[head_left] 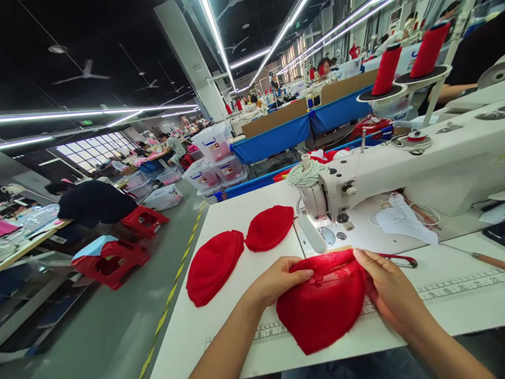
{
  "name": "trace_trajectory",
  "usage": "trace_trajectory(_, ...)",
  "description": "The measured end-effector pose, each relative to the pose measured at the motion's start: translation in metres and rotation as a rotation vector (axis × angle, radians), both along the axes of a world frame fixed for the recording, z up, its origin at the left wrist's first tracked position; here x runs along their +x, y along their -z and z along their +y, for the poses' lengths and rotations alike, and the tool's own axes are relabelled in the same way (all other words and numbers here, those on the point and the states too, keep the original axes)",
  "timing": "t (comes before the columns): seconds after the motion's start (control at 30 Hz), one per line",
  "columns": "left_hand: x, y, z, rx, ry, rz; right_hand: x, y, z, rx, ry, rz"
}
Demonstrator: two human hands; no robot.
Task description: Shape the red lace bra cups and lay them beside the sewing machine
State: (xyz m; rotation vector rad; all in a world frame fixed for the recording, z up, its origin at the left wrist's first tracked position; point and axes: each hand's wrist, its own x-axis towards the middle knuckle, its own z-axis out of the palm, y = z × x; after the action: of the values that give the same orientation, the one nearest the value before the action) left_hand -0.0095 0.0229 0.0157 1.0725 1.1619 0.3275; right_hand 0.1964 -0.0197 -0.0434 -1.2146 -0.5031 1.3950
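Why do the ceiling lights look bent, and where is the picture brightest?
In the head view, the wide lens bows the ceiling light strips and tilts the room; the sewing machine lamp throws a bright patch on the top edge of the red fabric piece between the left hand and right hand, nearly washing it out; far workers look soft.

The fingertips of the left hand (281, 279) and right hand (389, 287) are hidden under the red fabric piece (323, 305), the sewing machine (414, 163) is cut off at the right edge, and far workers' faces are blurred.
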Motion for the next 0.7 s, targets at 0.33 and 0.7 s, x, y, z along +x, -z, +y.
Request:
trace_trajectory(0.33,0.013,0.001,0.012,-0.003,0.217,0.030,0.001,0.000,-0.011,0.243,-0.271,-0.794)
trace_trajectory(0.7,0.010,0.008,-0.003,0.045,-0.108,-0.272,0.031,0.001,-0.007,0.062,-0.095,-0.750)
